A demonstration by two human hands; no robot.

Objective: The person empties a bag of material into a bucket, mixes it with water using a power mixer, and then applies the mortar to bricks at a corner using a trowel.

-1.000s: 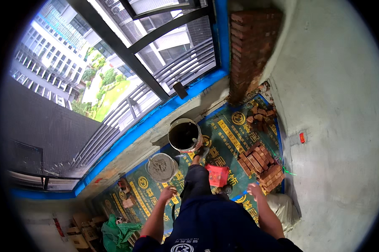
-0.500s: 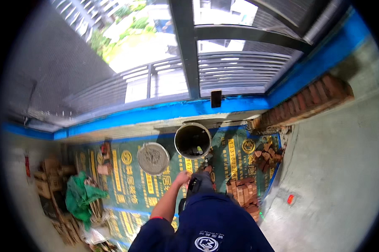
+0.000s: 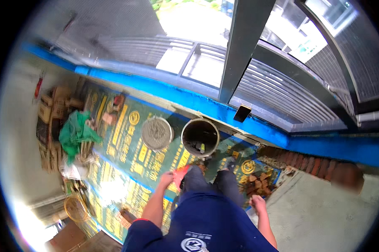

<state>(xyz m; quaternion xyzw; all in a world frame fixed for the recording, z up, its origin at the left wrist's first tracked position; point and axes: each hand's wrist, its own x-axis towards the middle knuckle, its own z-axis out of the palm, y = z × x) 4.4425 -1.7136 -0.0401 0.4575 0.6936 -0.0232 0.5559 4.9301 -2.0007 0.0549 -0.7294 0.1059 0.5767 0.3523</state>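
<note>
I stand on a green printed floor sheet [image 3: 126, 138] and look down past my dark blue top and grey trouser legs. My left hand [image 3: 167, 179] is closed on a small red tool [image 3: 181, 171] beside my left thigh. My right hand [image 3: 256, 204] hangs at my right side with its fingers curled and nothing visible in it. Just ahead of my feet stands a dark, nearly empty bucket [image 3: 200, 136], and left of it a bucket filled with grey mortar [image 3: 156, 133].
Loose red bricks [image 3: 256, 180] lie by my right foot, next to a low brick course [image 3: 315, 164]. A blue sill [image 3: 189, 101] runs under a window with a grey railing. Green netting [image 3: 74, 134] and cardboard boxes [image 3: 51, 113] lie at the left.
The view has swung, so the buckets and sheet now sit left of centre. My left hand has dropped beside my thigh, next to the red tool. My right hand has come back into sight.
</note>
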